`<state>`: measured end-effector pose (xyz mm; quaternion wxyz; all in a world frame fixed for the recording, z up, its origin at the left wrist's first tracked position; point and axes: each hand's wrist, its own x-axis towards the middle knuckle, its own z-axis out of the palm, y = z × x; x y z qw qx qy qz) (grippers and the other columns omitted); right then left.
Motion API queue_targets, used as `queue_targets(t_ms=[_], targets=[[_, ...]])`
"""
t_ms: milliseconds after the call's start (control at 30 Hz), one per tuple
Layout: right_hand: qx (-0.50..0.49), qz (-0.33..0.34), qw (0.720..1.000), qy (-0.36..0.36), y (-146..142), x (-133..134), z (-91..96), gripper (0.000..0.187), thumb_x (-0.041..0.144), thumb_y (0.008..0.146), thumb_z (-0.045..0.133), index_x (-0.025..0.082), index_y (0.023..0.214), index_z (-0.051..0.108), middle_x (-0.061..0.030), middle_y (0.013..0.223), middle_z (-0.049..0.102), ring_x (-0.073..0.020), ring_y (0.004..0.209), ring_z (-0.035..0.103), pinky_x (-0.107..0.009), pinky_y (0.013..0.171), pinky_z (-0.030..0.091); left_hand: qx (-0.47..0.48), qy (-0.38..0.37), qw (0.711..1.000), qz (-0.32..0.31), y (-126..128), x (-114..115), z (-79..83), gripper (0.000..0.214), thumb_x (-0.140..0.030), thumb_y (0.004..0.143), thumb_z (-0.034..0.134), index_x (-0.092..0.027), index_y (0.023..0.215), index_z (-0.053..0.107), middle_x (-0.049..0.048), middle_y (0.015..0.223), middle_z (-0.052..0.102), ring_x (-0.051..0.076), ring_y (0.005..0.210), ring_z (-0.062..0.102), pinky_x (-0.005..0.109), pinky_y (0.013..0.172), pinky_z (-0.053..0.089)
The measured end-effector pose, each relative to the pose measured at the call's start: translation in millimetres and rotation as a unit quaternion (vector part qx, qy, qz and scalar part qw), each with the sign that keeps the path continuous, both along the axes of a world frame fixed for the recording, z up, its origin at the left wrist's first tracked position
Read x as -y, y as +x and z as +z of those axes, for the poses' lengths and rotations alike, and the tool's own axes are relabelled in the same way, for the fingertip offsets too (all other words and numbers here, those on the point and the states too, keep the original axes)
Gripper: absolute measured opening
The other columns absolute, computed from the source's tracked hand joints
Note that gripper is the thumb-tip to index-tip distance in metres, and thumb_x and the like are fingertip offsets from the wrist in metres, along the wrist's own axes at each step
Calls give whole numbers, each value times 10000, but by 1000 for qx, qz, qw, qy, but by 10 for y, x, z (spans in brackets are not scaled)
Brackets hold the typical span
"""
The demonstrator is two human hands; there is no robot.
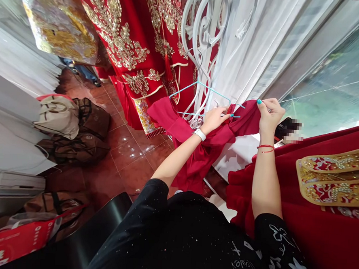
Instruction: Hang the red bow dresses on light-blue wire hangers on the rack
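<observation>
My left hand [213, 120], with a white wristband, pinches the red satin garment [202, 152] where it meets the lower bar of a light blue hanger [200, 96]. My right hand [270, 117], with teal nails and a red string bracelet, grips the garment's upper edge to the right of the hanger. The cloth stretches between both hands and drapes down towards my body. The hanger's hook hangs on a white ornate metal rack [204, 30].
Red gold-embroidered gowns [121, 37] hang behind the rack. A red garment with gold beaded trim [331, 192] lies at right, beside a blurred black object [286, 129] and a window [331, 79]. Several bags [85, 132] stand on the red tiled floor [129, 156] at left.
</observation>
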<state>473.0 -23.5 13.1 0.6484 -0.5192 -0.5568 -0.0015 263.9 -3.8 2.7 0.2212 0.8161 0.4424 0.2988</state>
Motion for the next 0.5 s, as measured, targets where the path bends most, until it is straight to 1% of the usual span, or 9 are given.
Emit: queue_targets(t_ms=[100,233,300,367,433,500], targets=[[16,21,1000,-13,-26,-37,60,377,562,903,721,209,781,767,-34,756,587,-212,805,618,-362,737,550,-3,-1,1000,-2,13,13,16,381,-414,1067,562,-239,1378,696,50,1295,776,229,1217,691,284,932,485],[30,36,999,-13,-177,-128,137,343,516,928,706,206,802,781,-41,769,584,-212,812,628,-346,703,540,-25,-3,1000,11,28,13,47,323,-401,1063,561,-244,1285,735,50,1247,786,242,1205,693,289,927,480],[45,40,998,-7,-261,-139,182,308,470,926,713,208,780,784,-41,764,590,-206,802,625,-345,709,542,-33,-3,999,10,30,5,64,295,-374,1061,559,-240,1249,742,51,1209,791,249,1184,697,298,920,477],[73,63,995,-11,-301,-116,234,272,411,910,726,210,734,777,-36,746,601,-195,775,620,-343,707,540,-40,-4,999,2,28,-6,75,274,-360,1059,555,-239,1208,750,52,1177,793,258,1164,702,308,902,475],[102,104,988,-41,-279,-63,291,236,368,891,734,207,725,781,-35,746,630,-185,753,623,-336,692,540,-43,-6,999,-2,25,-13,75,263,-354,1058,550,-235,1169,757,55,1161,793,265,1155,706,316,890,472],[125,144,977,-91,-214,8,344,166,343,885,738,210,822,815,-46,813,685,-182,770,644,-333,703,555,-39,-7,999,0,24,-9,65,258,-344,1056,550,-232,1160,758,59,1155,794,268,1154,706,321,888,468]])
